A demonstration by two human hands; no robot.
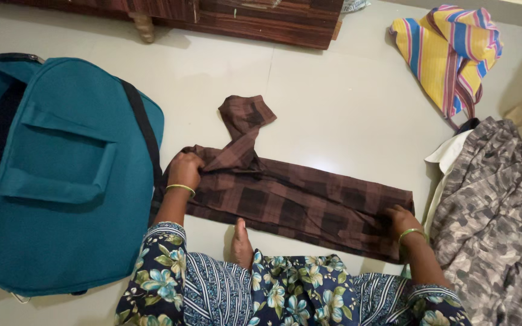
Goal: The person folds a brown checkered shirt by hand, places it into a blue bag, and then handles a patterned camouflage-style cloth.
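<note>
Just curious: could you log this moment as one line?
left hand: pressing brown checked cloth end | right hand: gripping other end | teal bag: beside left | floor

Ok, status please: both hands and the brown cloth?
Left hand and right hand press the brown checked cloth ends. Folded long on floor. Teal bag touches left end.

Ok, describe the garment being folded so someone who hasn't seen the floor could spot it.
Start at the big teal bag on the left of the pale floor. Just right of it lies a long brown checked cloth, the left hand and right hand on its ends. Unlike the striped yellow cloth and grey camouflage cloth, it is dark and flattened.
</note>
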